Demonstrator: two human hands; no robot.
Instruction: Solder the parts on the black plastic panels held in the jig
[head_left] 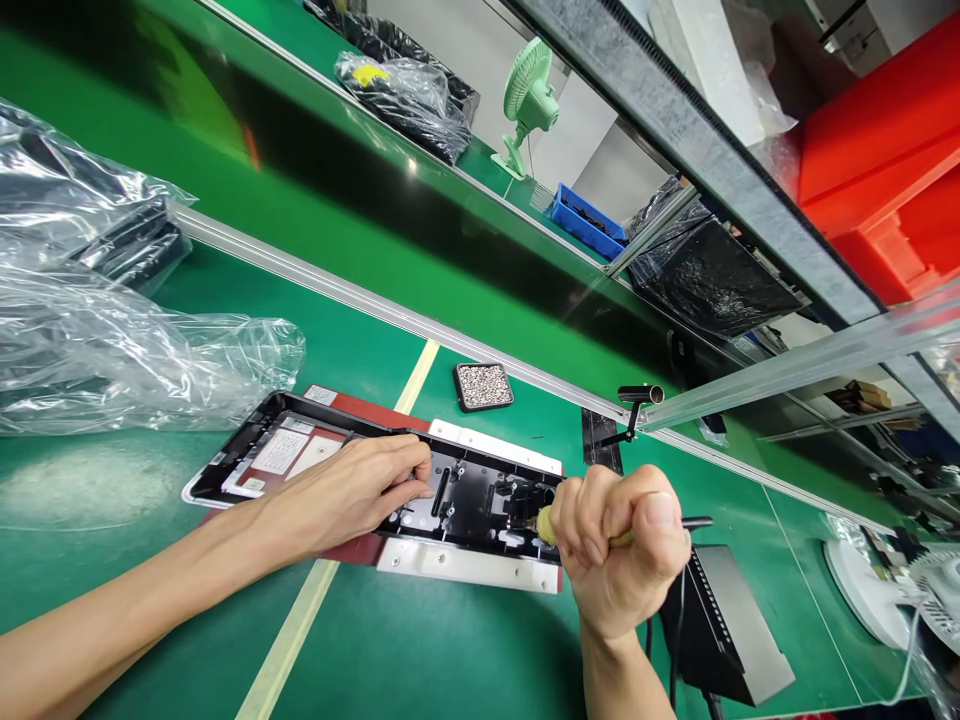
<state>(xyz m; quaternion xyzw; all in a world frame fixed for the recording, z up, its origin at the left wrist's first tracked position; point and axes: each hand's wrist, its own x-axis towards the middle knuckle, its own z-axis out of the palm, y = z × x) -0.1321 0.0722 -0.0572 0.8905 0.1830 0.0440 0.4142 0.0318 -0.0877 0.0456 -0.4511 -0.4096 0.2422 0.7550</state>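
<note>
Casing: 1, black (480, 495), on 1 red board (360, 549), on counter (420, 660)
White blocks (469, 567): 2, one along far side, one near side
Parts tray (460, 392): 1, beyond casing
Tool (546, 526): 1, yellow handle
Left hand (386, 480): curled over casing, can't tell if holding anything
Right hand (619, 545): clamped round tool
Casing vs hands: middle under left, right end by right

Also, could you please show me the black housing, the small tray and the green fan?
Black housing (474, 496): head view, on its inner floor.
Small tray (487, 406): head view, on its near rim.
Green fan (527, 82): head view, on its round cage.
</note>
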